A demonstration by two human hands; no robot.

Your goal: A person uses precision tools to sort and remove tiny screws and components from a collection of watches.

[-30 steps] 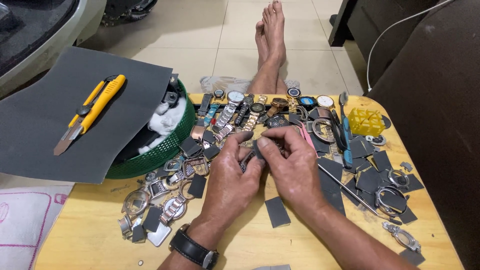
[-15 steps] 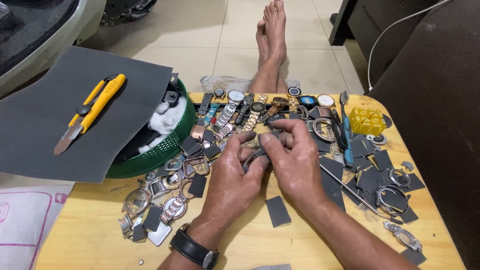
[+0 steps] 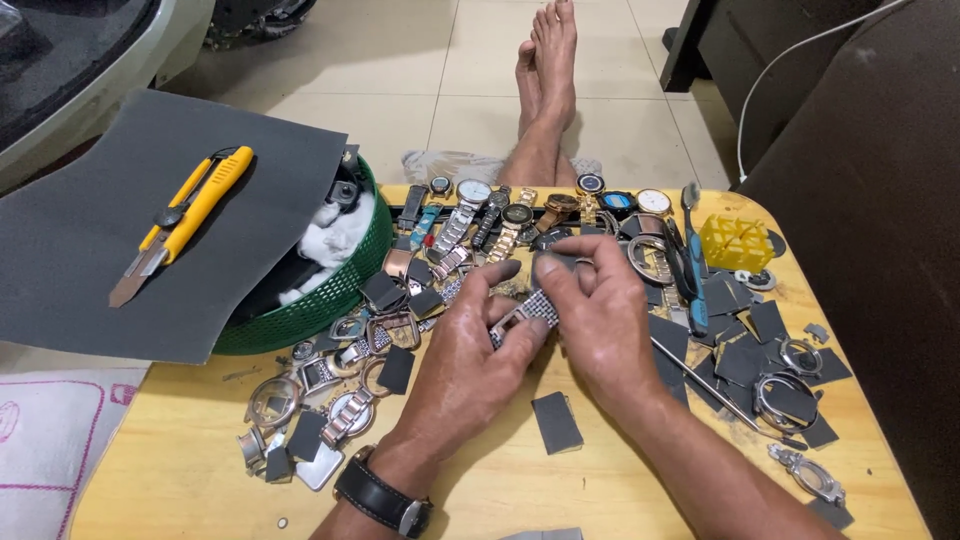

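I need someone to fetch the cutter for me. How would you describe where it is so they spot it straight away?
Left of the wooden table a dark grey sheet lies over the green basket. The utility knife lies alone on that sheet, the only long yellow-handled tool, blade end pointing down-left.

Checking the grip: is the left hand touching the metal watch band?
Touching. The head view shows the left hand with its fingers under and its thumb against the metal watch band, no gap between them.

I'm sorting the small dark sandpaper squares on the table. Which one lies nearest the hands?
The dark square lying alone on bare wood just below the right hand, between the two forearms; the others sit in clusters farther left and right.
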